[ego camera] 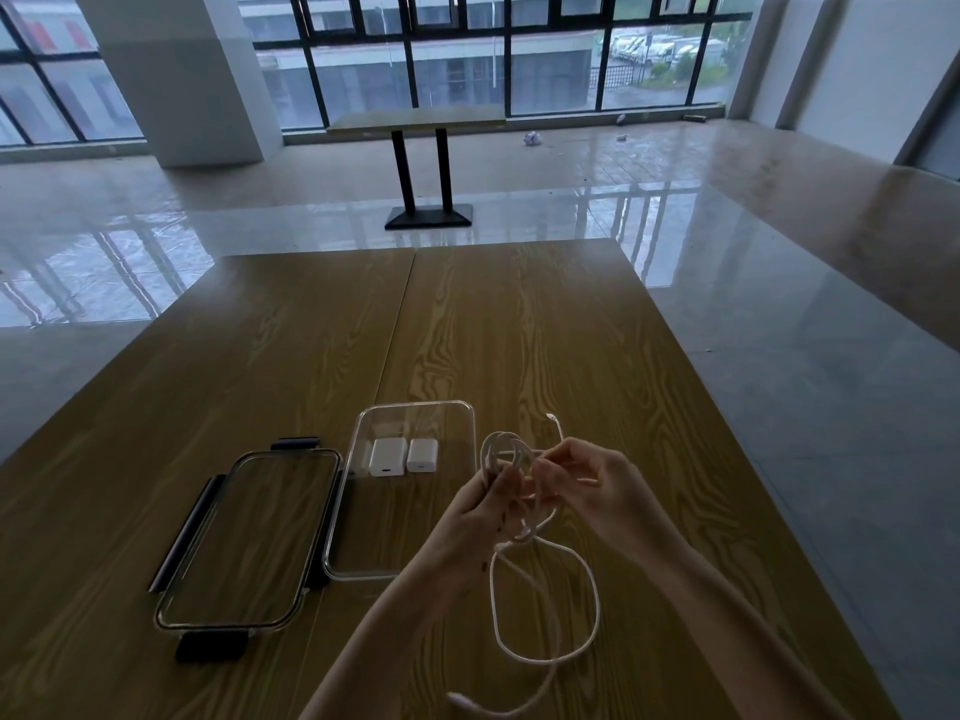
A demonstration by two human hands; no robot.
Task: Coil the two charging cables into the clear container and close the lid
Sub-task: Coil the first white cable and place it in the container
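My left hand (483,511) grips a small coil of white charging cable (506,452) above the table. My right hand (587,480) pinches the same cable just to the right of the coil. The loose rest of the white cable (587,636) hangs down in a big loop onto the table, with a plug end (460,697) near the front edge. I cannot tell the two cables apart. The clear container (353,517) stands open to the left of my hands, with two white charger blocks (388,457) at its far end. Its lid (249,537) lies flat further left.
The wooden table (519,330) stretches far ahead of the container. Its right edge runs close to my right arm. Beyond lie a glossy tiled floor, a narrow table (415,122) on black legs and large windows.
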